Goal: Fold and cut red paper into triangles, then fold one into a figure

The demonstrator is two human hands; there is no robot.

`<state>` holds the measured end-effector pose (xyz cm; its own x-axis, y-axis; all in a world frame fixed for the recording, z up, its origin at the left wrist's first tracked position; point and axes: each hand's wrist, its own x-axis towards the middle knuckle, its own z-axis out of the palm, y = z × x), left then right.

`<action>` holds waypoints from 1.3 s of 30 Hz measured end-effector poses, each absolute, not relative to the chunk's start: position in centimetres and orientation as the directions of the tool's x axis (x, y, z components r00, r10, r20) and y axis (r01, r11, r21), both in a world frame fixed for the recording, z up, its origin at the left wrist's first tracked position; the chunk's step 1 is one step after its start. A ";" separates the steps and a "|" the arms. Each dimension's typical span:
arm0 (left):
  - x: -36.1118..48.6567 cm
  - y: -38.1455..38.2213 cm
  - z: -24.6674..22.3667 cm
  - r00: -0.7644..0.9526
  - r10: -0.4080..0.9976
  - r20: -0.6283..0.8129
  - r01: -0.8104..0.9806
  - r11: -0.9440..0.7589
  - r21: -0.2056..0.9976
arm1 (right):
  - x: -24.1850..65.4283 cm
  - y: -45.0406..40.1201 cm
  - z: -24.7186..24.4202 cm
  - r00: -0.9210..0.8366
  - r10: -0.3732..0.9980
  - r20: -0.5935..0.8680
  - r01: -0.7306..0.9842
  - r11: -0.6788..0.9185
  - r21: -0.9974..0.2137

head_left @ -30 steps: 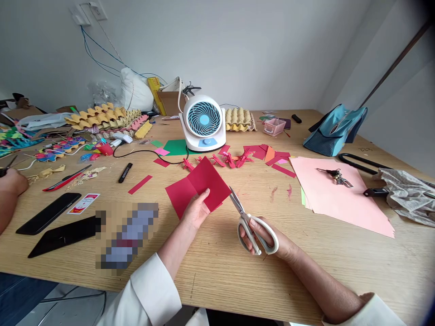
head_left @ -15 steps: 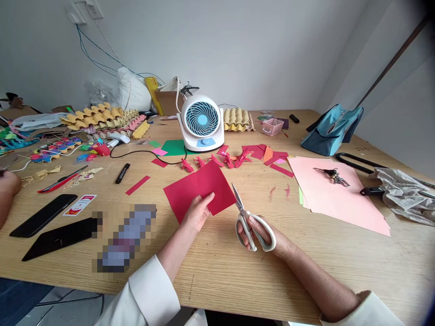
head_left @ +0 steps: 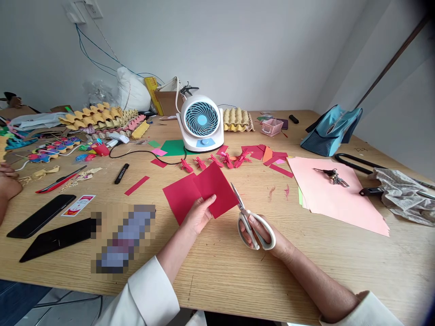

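My left hand (head_left: 201, 213) pinches red paper (head_left: 219, 192) near its lower edge, thumb on top. The paper shows as two overlapping panels, with a notch between them at the top. In my right hand (head_left: 260, 231) are scissors with white handles (head_left: 268, 237); the blades are nearly closed, point up and left, and lie just right of the paper's right corner. Behind the paper several folded red paper pieces (head_left: 216, 160) lie in a row in front of a white fan (head_left: 203, 118).
Red and orange scraps (head_left: 268, 155) lie behind on the right. Pink sheets (head_left: 336, 194) with keys (head_left: 335, 177) are at the right, near a blue bag (head_left: 331, 131). A marker (head_left: 121, 174) and black phone-like slabs (head_left: 42, 216) lie left. Another person's hand (head_left: 8, 181) rests far left.
The red paper, seen earlier as one flat sheet, now shows two separate panels, the right one shifted slightly right and down. The scissors have moved slightly right.
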<state>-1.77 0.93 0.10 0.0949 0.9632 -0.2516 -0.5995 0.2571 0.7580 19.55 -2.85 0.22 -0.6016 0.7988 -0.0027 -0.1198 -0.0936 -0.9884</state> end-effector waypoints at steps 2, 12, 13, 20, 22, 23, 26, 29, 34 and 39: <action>-1.8 0.9 0.1 0.098 0.962 -0.253 -0.597 0.260 0.759 | 19.4 -2.9 0.1 -0.594 0.804 -0.009 -0.136 -0.112 -0.984; -1.9 1.0 -0.3 0.088 0.968 -0.236 -0.587 0.242 0.773 | 19.3 -3.0 -0.1 -0.626 0.779 0.037 -0.157 -0.080 -0.984; -1.9 1.0 -0.3 0.086 0.967 -0.238 -0.586 0.242 0.773 | 19.3 -2.9 -0.2 -0.627 0.778 0.036 -0.155 -0.080 -0.985; -1.8 0.9 0.2 0.104 0.966 -0.237 -0.598 0.251 0.761 | 19.3 -2.9 -0.2 -0.596 0.803 0.020 -0.159 -0.094 -0.983; -1.9 1.0 0.1 0.105 0.968 -0.228 -0.599 0.245 0.762 | 19.3 -2.9 -0.2 -0.588 0.809 0.014 -0.157 -0.098 -0.983; -1.9 1.0 0.0 0.104 0.969 -0.224 -0.600 0.241 0.763 | 19.2 -2.9 -0.2 -0.585 0.811 0.010 -0.153 -0.098 -0.983; -2.1 1.1 -0.3 0.106 0.970 -0.217 -0.595 0.237 0.768 | 19.2 -3.0 -0.1 -0.578 0.816 -0.005 -0.135 -0.101 -0.986; -2.3 1.2 -0.4 0.090 0.970 -0.225 -0.590 0.234 0.773 | 19.2 -3.1 0.2 -0.572 0.820 -0.016 -0.122 -0.105 -0.987; -2.5 1.4 -0.4 0.054 0.969 -0.241 -0.614 0.223 0.757 | 19.6 -2.8 0.5 -0.538 0.843 -0.009 -0.148 -0.105 -0.983; -2.6 1.3 0.0 0.066 0.967 -0.248 -0.626 0.233 0.744 | 19.8 -2.7 0.6 -0.583 0.812 0.024 -0.149 -0.078 -0.986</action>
<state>-2.58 1.34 -0.03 0.0659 0.9665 -0.2479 -0.6262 0.2335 0.7439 19.82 -2.65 0.55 -0.5832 0.8119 0.0242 -0.1488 -0.0775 -0.9858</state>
